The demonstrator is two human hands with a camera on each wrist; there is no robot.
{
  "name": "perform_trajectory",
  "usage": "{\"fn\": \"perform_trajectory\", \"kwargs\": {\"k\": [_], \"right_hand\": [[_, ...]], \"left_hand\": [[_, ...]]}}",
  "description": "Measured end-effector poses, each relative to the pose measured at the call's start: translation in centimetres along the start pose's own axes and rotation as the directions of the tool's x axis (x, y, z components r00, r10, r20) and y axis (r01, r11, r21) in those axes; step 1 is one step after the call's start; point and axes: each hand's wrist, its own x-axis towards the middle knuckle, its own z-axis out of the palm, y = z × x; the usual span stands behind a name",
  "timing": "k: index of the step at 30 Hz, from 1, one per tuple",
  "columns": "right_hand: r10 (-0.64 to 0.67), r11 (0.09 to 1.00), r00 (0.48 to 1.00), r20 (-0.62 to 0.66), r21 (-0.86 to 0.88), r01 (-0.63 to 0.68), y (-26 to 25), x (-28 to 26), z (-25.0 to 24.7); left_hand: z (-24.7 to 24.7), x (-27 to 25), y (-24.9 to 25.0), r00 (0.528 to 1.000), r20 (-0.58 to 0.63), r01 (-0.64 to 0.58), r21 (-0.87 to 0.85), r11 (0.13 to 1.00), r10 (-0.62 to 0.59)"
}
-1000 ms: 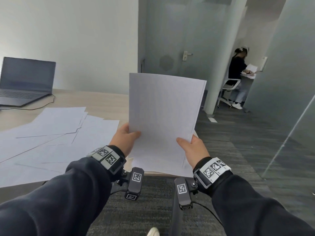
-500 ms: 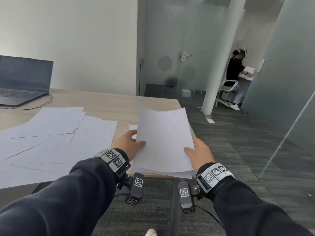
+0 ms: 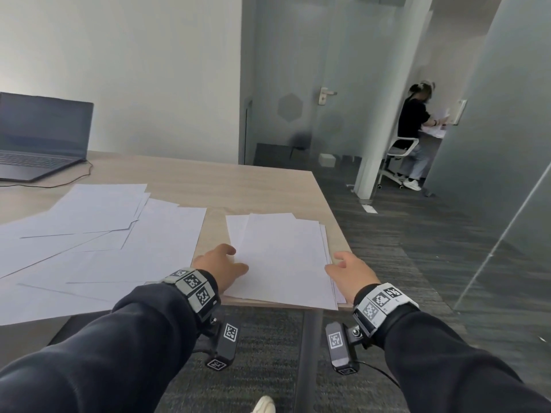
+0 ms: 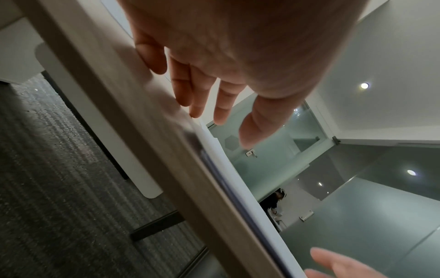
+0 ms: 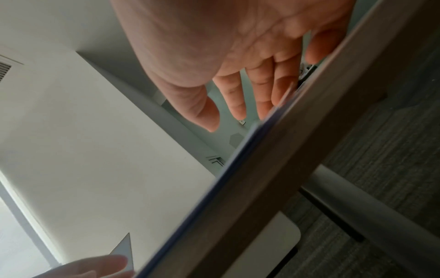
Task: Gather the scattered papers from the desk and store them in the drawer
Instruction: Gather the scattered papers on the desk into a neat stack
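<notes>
Nearest you, your left hand (image 3: 220,269) rests at the left edge of the gathered stack of papers (image 3: 283,257), thumb lying over the sheet, fingers relaxed and apart, clamped on nothing. Your right hand (image 3: 348,274) sits just beside the stack's right edge, its grip likewise loose and apart; whether it touches the paper cannot be told. The stack lies flat at the near right corner of the bench (image 3: 268,186), its sheets slightly fanned and overhanging the near edge a little. To the left, the scattered papers (image 3: 98,234) overlap across the bench, and beyond them stands an open laptop (image 3: 41,138). You look to be mid-gathering: one pile made, many sheets left. Next, sweep the loose sheets together and add them to the stack; no drawer shows in any view
</notes>
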Motion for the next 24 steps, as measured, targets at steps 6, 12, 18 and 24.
{"fn": "perform_trajectory", "kwargs": {"k": [6, 12, 18, 24], "right_hand": [[-0.071, 0.987, 0.993, 0.093, 0.153, 0.056, -1.0, 0.0, 1.0], [-0.054, 0.99, 0.997, 0.049, 0.129, 0.047, -0.7, -0.3, 1.1], [-0.149, 0.986, 0.985, -0.089, -0.094, 0.141, -3.0, -2.1, 1.5], [-0.387, 0.921, 0.919, -0.075, -0.085, 0.381, -8.4, -4.6, 4.0]], "left_hand": [[1.0, -0.7, 0.8, 0.999, 0.03, -0.044, -0.029, 0.999, 0.045], [0.6, -1.3, 0.8, 0.998, 0.012, -0.067, -0.055, 0.996, 0.068], [-0.1, -2.4, -0.1, 0.993, -0.052, -0.113, -0.167, 0.98, 0.106], [-2.3, -4.3, -4.1, 0.948, -0.209, -0.264, -0.086, 0.961, 0.242]]}}
